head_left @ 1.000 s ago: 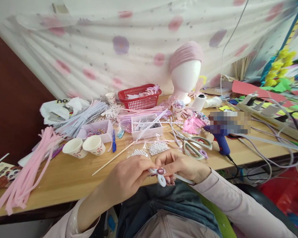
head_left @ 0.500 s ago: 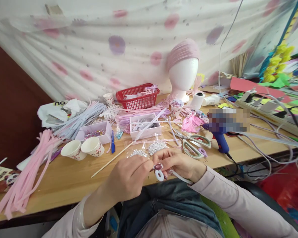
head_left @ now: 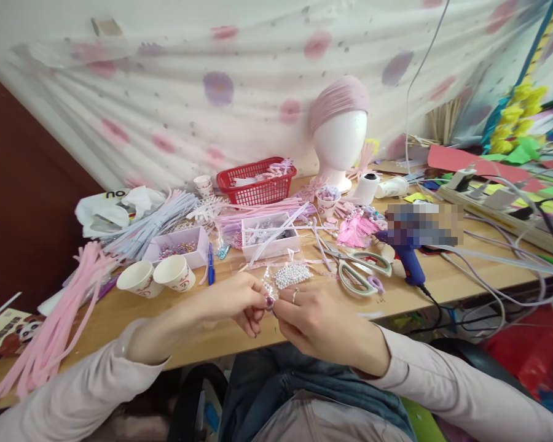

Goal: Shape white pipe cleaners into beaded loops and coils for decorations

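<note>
My left hand (head_left: pixel 233 302) and my right hand (head_left: pixel 325 319) meet at the fingertips just over the table's front edge. Both are closed in a pinch on a pale pipe cleaner (head_left: pixel 371 315), mostly hidden by my fingers; a blurred white length of it shows past the right wrist. Its coiled loop is out of sight now. Right behind my fingertips lies a clear bag of white pearl beads (head_left: pixel 292 275). To the right rest scissors with pale green handles (head_left: pixel 357 279) and a small lilac pipe cleaner ring (head_left: pixel 376 283).
Paper cups (head_left: pixel 174 274), a blue pen (head_left: pixel 211 265) and bead boxes (head_left: pixel 177 245) stand left of centre. Pink pipe cleaners (head_left: pixel 59 319) hang over the left edge. Behind are a red basket (head_left: pixel 258 184) and a foam head (head_left: pixel 340 138). A blue glue gun (head_left: pixel 411 264) trails its cord rightward.
My right hand has turned over, back upward, hiding the white loop that showed between my fingers. My left hand has rotated and shifted slightly left, its thumb now facing up.
</note>
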